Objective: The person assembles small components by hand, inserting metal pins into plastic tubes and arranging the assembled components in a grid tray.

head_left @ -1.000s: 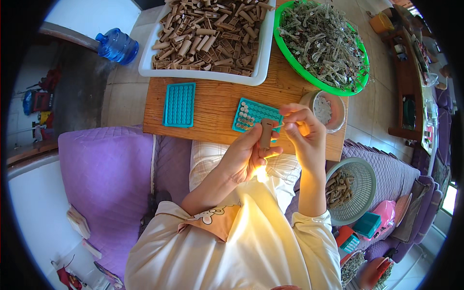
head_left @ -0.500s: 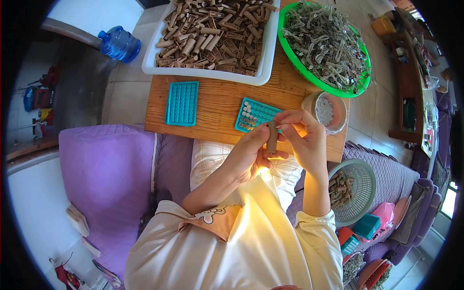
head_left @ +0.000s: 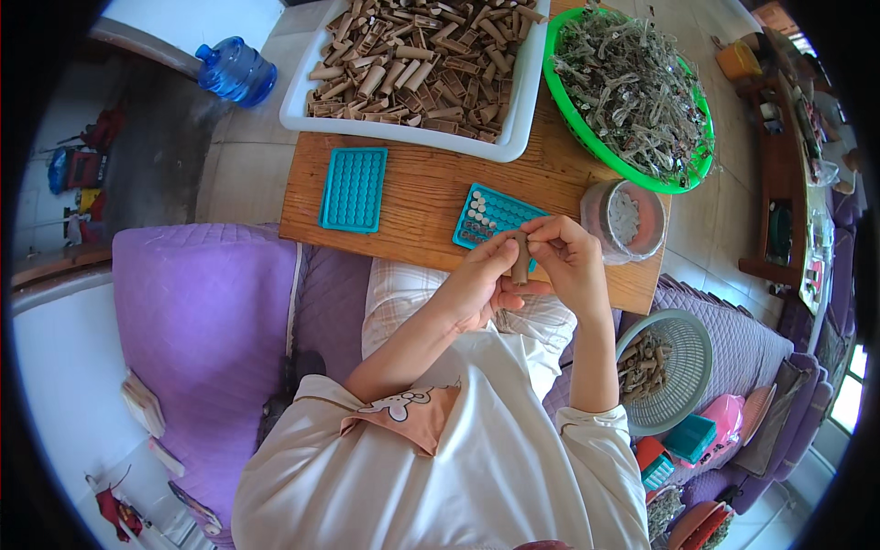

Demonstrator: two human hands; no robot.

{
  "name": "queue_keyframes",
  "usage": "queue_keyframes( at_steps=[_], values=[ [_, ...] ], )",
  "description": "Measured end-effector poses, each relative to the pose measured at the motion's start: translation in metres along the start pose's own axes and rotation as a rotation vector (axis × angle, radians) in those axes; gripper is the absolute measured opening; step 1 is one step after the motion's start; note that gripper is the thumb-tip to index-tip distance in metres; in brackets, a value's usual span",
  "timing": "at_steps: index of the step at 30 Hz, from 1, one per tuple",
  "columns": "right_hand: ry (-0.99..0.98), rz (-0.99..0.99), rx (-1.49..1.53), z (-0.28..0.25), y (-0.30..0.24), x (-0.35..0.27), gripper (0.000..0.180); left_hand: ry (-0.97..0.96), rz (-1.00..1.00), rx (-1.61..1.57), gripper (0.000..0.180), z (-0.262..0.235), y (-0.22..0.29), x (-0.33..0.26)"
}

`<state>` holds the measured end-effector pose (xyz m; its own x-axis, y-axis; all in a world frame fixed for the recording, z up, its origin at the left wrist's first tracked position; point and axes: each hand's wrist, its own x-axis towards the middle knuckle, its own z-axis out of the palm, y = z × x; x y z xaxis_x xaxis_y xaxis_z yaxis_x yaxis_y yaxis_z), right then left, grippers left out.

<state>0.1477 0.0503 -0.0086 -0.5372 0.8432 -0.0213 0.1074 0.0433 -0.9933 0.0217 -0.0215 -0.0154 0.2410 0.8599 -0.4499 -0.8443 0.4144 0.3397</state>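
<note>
My left hand (head_left: 481,282) and my right hand (head_left: 573,261) meet over my lap and together pinch a small brown tube (head_left: 521,259), held upright between the fingertips. Just beyond them on the wooden board (head_left: 422,202) lies a teal tray with holes (head_left: 488,216), partly filled with small pieces. A second teal tray (head_left: 354,188) lies to its left. A white tub of brown tubes (head_left: 412,64) stands at the far edge.
A green basket of grey dried strips (head_left: 632,87) sits at the back right, a clear round container (head_left: 625,218) beside my right hand. A grey basket with brown pieces (head_left: 665,367) rests on the purple sofa (head_left: 202,321). A blue water bottle (head_left: 236,70) lies on the floor.
Both hands have drawn closer together and slightly lower around the brown tube; it now stands upright between the fingertips. The view has shifted a little.
</note>
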Motion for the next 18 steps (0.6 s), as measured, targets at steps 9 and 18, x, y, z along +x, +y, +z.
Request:
queue_keyframes(
  at_steps=[9, 18],
  values=[
    [0.031, -0.059, -0.186, 0.011, -0.008, 0.005, 0.002, -0.024, -0.010, -0.075, 0.027, -0.006, 0.002, 0.000],
    [-0.048, 0.010, -0.174, 0.009, -0.002, 0.003, 0.003, 0.055, 0.014, 0.023, 0.033, -0.005, -0.001, 0.001]
  ],
)
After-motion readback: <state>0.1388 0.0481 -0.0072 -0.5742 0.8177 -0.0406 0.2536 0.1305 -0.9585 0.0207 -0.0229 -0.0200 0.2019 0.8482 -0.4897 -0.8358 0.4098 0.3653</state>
